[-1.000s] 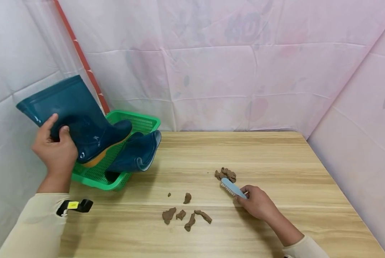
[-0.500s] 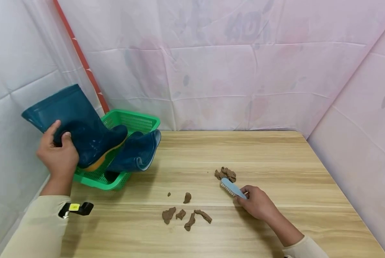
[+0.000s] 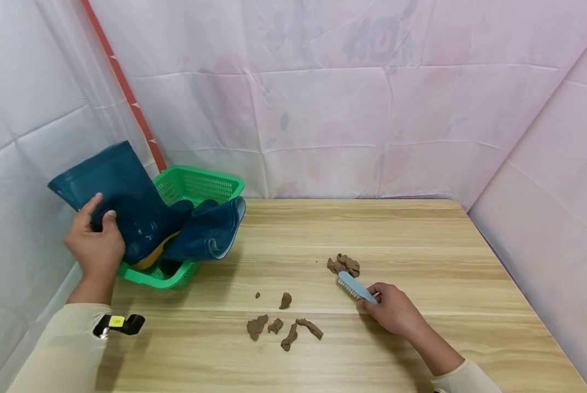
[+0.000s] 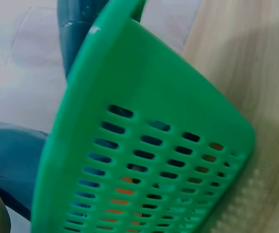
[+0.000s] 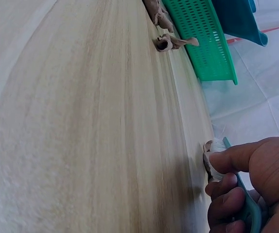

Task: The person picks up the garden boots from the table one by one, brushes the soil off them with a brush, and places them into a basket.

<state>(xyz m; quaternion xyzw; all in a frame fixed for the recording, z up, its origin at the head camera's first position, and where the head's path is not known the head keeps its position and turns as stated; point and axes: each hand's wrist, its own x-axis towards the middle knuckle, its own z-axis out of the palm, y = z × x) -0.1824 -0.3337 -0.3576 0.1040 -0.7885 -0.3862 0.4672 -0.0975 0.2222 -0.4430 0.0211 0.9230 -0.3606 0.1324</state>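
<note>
My left hand grips a dark blue rubber boot by its shaft, with the shaft tilted up to the left. The boot's yellow-brown sole sits low within the green plastic basket. A second blue boot lies in that basket, its top sticking out over the right rim. On the right, my right hand holds a light blue brush with white bristles by its handle. The brush's head is right at a clump of brown clay-like pieces.
Several loose brown pieces lie across the front middle of the wooden table. White patterned sheeting hangs behind the table and at both sides. A red strip runs down the left rear corner.
My left hand has lowered the boot down and to the right, deeper into the basket beside the other boot. My right hand and the brush stay in place.
</note>
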